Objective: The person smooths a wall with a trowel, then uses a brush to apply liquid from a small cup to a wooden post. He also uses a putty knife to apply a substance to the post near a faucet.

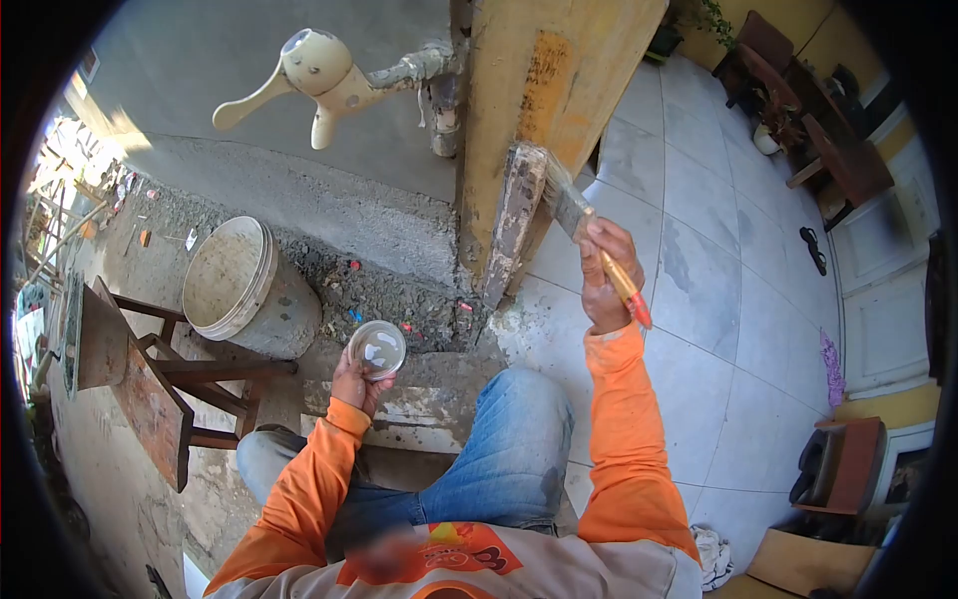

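My right hand [605, 280] grips a paintbrush [584, 225] by its orange handle, and the bristles rest against the lower edge of a yellow pillar [544, 100] beside a weathered board [514, 215]. My left hand [356, 384] holds a small round container [377, 347] with pale liquid in it, low over the step. Both arms wear orange sleeves. My blue-jeaned knee [509, 439] is bent between the two arms.
A cream tap [314, 75] juts from a pipe on the pillar. A large grey bucket [239, 285] stands on gravel at left, next to a rusty metal stool [150, 379]. Tiled floor [718, 299] spreads right, with dark wooden furniture [828, 140] and sandals [813, 250].
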A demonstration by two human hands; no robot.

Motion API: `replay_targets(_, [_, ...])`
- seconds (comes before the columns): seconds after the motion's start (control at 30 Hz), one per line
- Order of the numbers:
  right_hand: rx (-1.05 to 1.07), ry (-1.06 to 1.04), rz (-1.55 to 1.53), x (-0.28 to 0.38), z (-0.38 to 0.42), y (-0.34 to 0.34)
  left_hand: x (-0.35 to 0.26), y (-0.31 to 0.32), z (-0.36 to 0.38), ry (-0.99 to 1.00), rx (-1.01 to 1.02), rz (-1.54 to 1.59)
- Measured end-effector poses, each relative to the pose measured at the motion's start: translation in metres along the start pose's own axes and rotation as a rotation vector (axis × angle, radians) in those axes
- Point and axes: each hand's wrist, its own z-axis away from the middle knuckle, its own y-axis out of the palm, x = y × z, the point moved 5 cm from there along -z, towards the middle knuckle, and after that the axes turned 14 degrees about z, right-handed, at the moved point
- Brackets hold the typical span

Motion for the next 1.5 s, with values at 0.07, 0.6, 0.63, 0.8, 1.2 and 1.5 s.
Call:
replay_targets(0.07, [-0.011,0.094,-0.033,-0.012,0.032,0.012,0.003,-0.008,0.008,-0.022,-0.013,0.0])
replay_targets(0.6, [0.264,0.39,-0.145,-0.092,0.188,0.066,-0.008,-0.023,0.071,0.094,-0.123,-0.09])
replay_targets(0.63, [0.26,0.425,-0.151,-0.096,0.194,0.067,-0.008,-0.023,0.069,0.076,-0.133,-0.089])
replay_targets(0.8, [0.126,1.298,-0.737,-0.082,0.289,0.055,-0.01,-0.029,0.048,0.081,-0.074,-0.094])
replay_targets(1.2, [0.686,0.647,-0.336,0.02,0.245,0.139,0.012,-0.13,0.005,-0.002,-0.094,-0.062])
replay_targets(1.5, [0.108,0.09,0.372,0.112,0.092,0.118,0.003,-0.152,0.002,-0.05,-0.132,-0.007])
